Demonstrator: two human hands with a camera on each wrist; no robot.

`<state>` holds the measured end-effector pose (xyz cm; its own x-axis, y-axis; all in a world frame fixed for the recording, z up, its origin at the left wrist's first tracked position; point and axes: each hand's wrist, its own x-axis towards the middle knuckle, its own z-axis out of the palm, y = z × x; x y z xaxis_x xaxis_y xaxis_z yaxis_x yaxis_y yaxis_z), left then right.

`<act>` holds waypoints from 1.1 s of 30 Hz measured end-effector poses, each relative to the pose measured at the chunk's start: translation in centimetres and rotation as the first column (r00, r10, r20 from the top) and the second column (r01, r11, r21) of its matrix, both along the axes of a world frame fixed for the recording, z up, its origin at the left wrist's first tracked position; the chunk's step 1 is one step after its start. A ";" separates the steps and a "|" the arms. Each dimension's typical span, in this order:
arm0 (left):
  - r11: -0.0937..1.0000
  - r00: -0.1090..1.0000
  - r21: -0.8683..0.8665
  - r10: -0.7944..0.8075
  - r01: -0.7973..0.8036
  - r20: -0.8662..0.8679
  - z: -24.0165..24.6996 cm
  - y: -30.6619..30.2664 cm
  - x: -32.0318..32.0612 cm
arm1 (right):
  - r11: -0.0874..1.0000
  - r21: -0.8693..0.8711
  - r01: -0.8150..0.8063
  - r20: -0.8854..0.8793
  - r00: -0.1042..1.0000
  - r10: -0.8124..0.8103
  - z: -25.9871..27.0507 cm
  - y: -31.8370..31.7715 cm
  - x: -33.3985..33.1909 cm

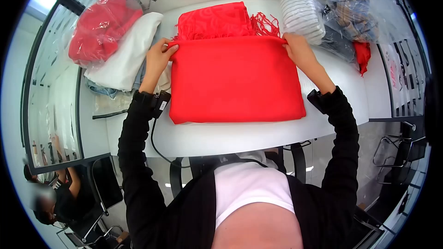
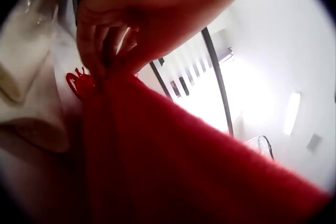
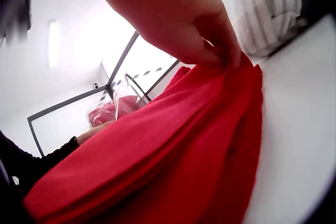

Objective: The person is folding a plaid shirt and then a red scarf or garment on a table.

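Observation:
A red cloth [image 1: 235, 80], folded into a wide rectangle, is held by its two far corners. The left hand [image 1: 158, 59] pinches the far left corner; in the left wrist view that hand [image 2: 131, 19] has thumb and fingertips together on the cloth's edge [image 2: 157, 145]. At the far right corner the right hand [image 1: 302, 55] pinches the edge, and the right wrist view shows its fingers [image 3: 231, 50] gripping several layers of the cloth [image 3: 157, 145]. Just beyond the cloth lies a folded red patterned piece with fringe [image 1: 214, 20].
Bagged red fabric [image 1: 104, 30] and white cloth [image 1: 127, 55] lie at the left of the white table [image 1: 221, 140]. Striped bagged fabric [image 1: 302, 14] and a bagged plaid item [image 1: 353, 9] are at the far right. Another person [image 1: 60, 193] is at the lower left.

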<state>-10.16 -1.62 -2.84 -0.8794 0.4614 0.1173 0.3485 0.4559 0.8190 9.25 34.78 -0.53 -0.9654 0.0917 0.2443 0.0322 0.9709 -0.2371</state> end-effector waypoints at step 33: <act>0.988 0.639 -0.151 -0.143 0.043 -0.756 7.5 -5.6 14.5 | 0.945 -0.300 -0.128 -0.222 0.973 0.061 5.1 -5.6 12.8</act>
<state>4.33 -7.18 4.70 -0.4520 0.5892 0.6697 0.8712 0.4528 0.1897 22.06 29.22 4.55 -0.9044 0.1059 0.4134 -0.1381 0.8441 -0.5182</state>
